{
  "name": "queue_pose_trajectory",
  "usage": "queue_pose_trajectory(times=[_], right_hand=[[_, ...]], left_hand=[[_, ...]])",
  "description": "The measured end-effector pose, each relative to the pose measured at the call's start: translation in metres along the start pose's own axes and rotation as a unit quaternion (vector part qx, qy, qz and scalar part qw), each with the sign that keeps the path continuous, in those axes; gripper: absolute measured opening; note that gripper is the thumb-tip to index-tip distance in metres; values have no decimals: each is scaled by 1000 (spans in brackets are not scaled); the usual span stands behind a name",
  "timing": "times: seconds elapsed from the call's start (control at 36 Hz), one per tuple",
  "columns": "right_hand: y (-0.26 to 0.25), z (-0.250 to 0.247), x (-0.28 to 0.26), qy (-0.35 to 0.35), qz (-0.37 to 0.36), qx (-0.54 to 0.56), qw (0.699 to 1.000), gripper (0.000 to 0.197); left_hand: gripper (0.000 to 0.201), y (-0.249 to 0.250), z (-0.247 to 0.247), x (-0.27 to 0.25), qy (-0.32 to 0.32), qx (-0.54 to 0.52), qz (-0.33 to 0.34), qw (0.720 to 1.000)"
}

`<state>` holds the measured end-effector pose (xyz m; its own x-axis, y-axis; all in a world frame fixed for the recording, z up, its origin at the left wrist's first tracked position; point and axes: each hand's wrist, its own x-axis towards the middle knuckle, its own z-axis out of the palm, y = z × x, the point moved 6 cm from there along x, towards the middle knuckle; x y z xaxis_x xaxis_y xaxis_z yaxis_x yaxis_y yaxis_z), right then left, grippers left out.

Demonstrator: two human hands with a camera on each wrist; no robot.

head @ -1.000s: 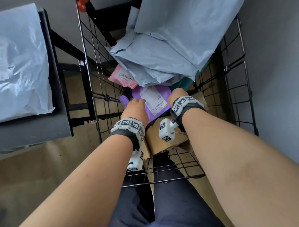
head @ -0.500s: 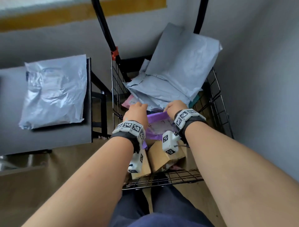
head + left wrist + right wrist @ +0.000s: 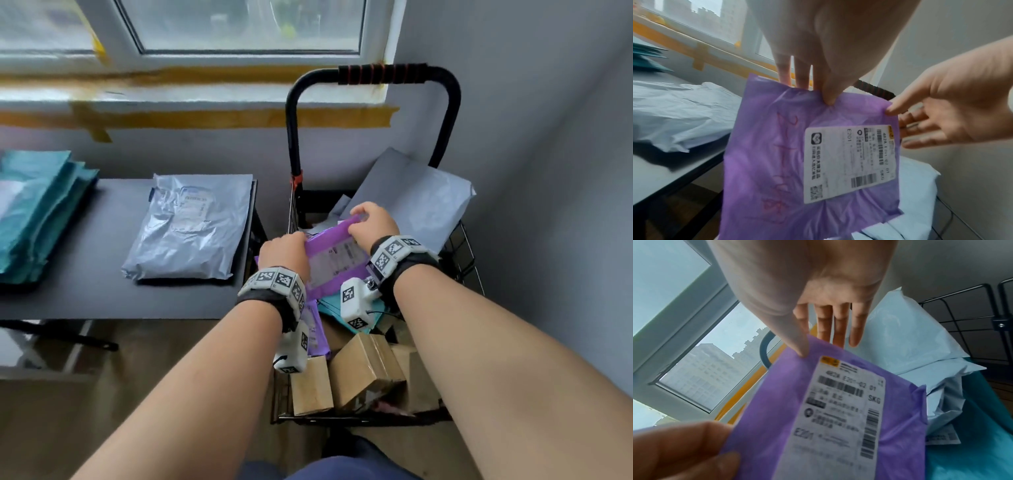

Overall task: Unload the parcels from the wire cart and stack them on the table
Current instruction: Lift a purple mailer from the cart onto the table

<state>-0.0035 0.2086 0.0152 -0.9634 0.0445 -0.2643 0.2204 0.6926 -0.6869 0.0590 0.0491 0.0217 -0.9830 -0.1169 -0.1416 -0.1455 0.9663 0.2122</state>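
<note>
Both hands hold a purple poly mailer (image 3: 334, 263) above the wire cart (image 3: 464, 260), its white shipping label (image 3: 850, 164) facing up toward the head camera. The left hand (image 3: 284, 255) pinches the mailer's edge at 9 o'clock, thumb on the label side and fingers (image 3: 800, 76) behind. The right hand (image 3: 375, 222) pinches the corner at 1 o'clock the same way, thumb in front, fingers behind the plastic. Red handwriting runs along the mailer beside the label.

Inside the cart, grey poly mailers (image 3: 418, 202) lean toward the black handle (image 3: 380, 73) at 12 o'clock. A teal mailer (image 3: 330, 305) lies just under the purple one, and brown cardboard boxes (image 3: 363, 373) fill the near end at 6 o'clock.

The dark counter (image 3: 102, 294) stands at 9 o'clock of the cart, its edge just beside the wire wall. On it a grey poly mailer (image 3: 191, 226) lies flat near the cart side, and a stack of teal mailers (image 3: 37, 209) sits at the counter's far left, apart from the grey one.
</note>
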Motion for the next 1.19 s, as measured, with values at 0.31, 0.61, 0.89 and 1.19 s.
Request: queue_pose_trajectory(times=[0.31,0.61,0.89,1.19], right_hand=[[-64,96,-58,-25,35,0,999,24],[-172,277,-155,-158,-18,-9,987,21],[-249,380,-205,-212,-39,17,976,24],[-326,470,-195,-247,-13,75,966,24]], left_hand=[[26,-172,-53,-52,90,-234,-193,949],[24,-363,-75,-134,144,-355,-268,884],[23,-494,-89,-198,153,-351,-332,862],[36,-583,-90,-196,111,-321,-383,859]])
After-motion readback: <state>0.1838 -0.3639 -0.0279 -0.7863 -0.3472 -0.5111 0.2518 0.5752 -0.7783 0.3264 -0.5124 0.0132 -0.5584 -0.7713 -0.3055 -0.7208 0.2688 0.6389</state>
